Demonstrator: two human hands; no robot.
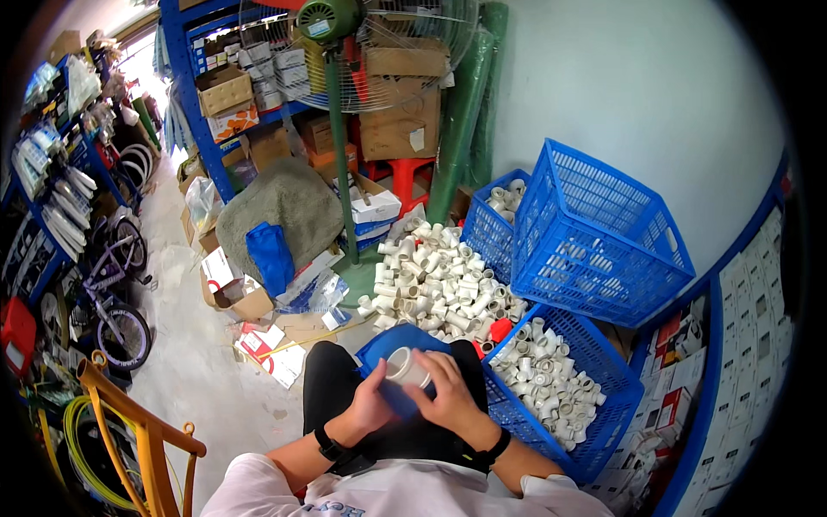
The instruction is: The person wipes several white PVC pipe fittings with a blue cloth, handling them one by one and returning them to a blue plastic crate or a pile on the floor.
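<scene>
A white plastic pipe fitting [408,369] is held between my two hands above my lap, its round opening facing up. My left hand [369,399] grips its left side, and my right hand [446,391] lies against its right side with the fingers over it. Under the fitting a blue cloth [402,341] lies across my thighs. Beyond my knees a large heap of white pipe fittings [439,284] is spread over the floor. To my right, a blue plastic crate [617,388] holds many more white fittings [549,375].
An upside-down or tilted blue crate [601,226] stands behind the filled one, beside a smaller crate [484,236] of fittings. A pedestal fan [336,129] rises beyond the heap. Opened cardboard boxes [249,300] lie front left. A yellow metal frame [142,426] stands near my left side.
</scene>
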